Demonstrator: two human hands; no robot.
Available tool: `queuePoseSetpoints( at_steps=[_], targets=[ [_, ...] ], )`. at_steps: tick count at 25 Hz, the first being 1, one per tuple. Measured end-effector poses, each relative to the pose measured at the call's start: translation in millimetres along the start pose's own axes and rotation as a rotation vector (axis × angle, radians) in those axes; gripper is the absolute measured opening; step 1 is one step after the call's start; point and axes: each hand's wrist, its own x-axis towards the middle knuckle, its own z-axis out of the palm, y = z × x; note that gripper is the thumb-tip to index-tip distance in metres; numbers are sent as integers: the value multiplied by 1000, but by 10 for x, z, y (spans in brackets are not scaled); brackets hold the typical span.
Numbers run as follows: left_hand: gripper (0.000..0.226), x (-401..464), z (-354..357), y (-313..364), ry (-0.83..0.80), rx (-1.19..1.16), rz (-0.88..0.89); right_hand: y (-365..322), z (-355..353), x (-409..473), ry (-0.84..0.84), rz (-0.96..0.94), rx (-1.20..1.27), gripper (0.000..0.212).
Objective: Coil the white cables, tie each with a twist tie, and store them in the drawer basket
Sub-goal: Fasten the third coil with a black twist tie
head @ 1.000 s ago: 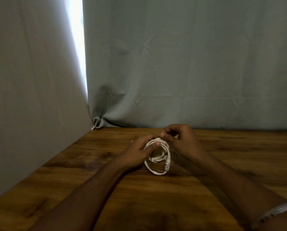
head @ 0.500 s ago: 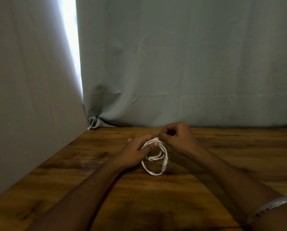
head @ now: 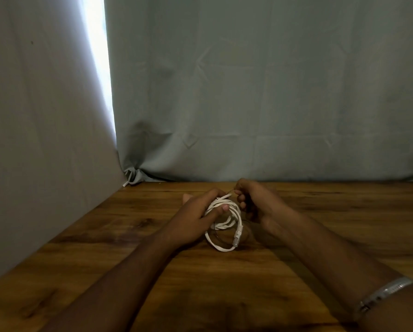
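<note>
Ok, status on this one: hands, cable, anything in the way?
Left hand grips white coiled cable. Right hand pinches thin dark twist tie at coil's top. No basket in view; nothing blocking.

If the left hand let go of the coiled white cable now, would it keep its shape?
Probably not: the coiled white cable looks springy, its loops already uneven. The left hand grips it; the thin tie at the right hand seems unfastened. Likely light.

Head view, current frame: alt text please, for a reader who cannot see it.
A person's left hand grips a coiled white cable on a wooden table while the right hand pinches a thin dark twist tie at the coil's top. Grey cloth hangs behind; a silver bracelet circles the right wrist.
</note>
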Motion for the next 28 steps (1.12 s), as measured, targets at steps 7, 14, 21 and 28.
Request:
queuePoseSetpoints(
  at_steps=[7,14,21,28],
  targets=[
    [27,33,-76,-140,209,-72,-103,66,-31,-10,-9,-252,-392,40],
    [23,40,-117,-169,309,-39,-115,71,-5,-92,-140,-251,-262,35],
    [40,38,-107,-212,307,38,-131,27,139,-221,-206,-608,-220,20],
    [36,6,-126,-147,300,179,-76,21,64,-155,-240,-374,-96,30]
  ],
)
